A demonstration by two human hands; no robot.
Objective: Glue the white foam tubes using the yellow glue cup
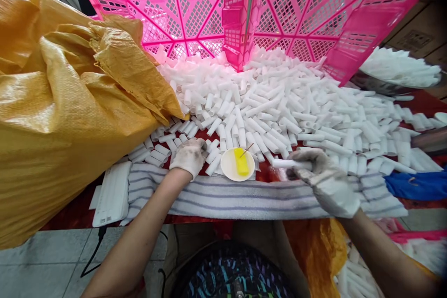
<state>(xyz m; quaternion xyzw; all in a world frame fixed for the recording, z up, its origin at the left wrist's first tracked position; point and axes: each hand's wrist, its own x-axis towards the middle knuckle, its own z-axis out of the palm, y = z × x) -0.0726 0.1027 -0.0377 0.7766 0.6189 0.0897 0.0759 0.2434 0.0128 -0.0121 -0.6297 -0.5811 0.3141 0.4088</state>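
A bulging yellow woven sack [66,111] fills the left side, slumped against the table [75,212] with its mouth folded toward the middle, so its contents would spill within reach. Behind, two pink plastic crates [195,14] stand tipped on their sides, their lattice bottoms walling in the back of the heap. In front of them spreads a wide pile of white plastic tubes [279,98], short and long ones mixed, thinning out toward the near edge. A striped towel [237,198] lies along that edge, seemingly as padding under the forearms. At far right a metal basin [398,74] holds more white pieces, and a blue cloth [415,184] lies below it. A white flat device [111,198] with a cable sits left of the towel.

Between the hands stands a small white dish [238,164] with a yellow block and a thin stick resting in it, placed centrally where either hand can reach it.

The gloved left hand [189,155] is curled, fingers together, on short tubes at the pile's edge. The gloved right hand [323,177] is clamped on a long white tube [288,163], held level and pointing toward the dish.
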